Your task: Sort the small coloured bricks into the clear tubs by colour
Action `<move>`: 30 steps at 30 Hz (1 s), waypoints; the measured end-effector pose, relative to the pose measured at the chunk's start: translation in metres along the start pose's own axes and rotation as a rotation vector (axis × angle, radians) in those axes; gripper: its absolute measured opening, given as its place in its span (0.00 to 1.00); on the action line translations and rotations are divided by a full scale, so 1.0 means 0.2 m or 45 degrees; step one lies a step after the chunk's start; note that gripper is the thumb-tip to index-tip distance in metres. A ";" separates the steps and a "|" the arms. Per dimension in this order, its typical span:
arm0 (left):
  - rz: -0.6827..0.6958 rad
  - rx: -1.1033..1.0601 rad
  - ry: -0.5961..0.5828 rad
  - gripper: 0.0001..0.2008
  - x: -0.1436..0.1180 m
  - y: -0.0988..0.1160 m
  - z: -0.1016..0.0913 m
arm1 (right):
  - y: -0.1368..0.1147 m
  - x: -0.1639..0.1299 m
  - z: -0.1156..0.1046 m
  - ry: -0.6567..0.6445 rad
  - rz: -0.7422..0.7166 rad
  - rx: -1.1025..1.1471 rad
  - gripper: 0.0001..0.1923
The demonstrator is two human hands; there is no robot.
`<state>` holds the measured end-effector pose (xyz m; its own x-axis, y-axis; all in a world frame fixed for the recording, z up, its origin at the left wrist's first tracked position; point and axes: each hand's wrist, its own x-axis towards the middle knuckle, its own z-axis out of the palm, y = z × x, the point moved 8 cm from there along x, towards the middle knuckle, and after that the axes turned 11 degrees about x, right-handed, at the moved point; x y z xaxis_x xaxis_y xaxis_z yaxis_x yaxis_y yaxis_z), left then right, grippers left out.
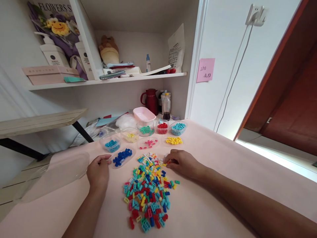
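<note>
While left hand (pixel 98 171) and right hand (pixel 182 162) curl, grip indeterminable, toy bricks (pixel 149 189) seem light, stiff, best pinched by sides.

Soft, moderate daylight reaches my feed, harshest as glare on the floor (pixel 262 159) by the reddish-brown door (pixel 289 102) at right, while the upper shelf compartment (pixel 131 43) sits dimmer. I see a soft shadow along the near side of the right forearm (pixel 230 190) on the pink tablecloth (pixel 247 158). My wide lens stretches the forearm and slants the door towards the edges, and small print on the pump bottle (pixel 54 55) is too soft to read.
</note>
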<state>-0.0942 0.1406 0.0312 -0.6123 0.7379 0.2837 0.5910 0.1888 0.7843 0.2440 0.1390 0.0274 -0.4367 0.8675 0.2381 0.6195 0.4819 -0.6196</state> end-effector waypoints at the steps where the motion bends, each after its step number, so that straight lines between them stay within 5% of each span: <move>1: -0.003 0.001 -0.002 0.16 0.00 0.00 0.00 | 0.00 0.00 0.00 0.008 -0.006 0.007 0.08; 18: -0.005 0.002 -0.007 0.16 0.02 -0.02 0.01 | 0.00 0.01 -0.02 0.126 0.038 0.121 0.05; 30: 0.009 0.012 -0.043 0.15 0.02 -0.03 0.03 | 0.35 0.02 -0.36 0.695 0.331 0.206 0.11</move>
<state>-0.0973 0.1463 0.0239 -0.5902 0.7608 0.2699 0.6002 0.1900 0.7769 0.3332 0.1846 0.0396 0.1380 0.9124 0.3854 0.5353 0.2587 -0.8041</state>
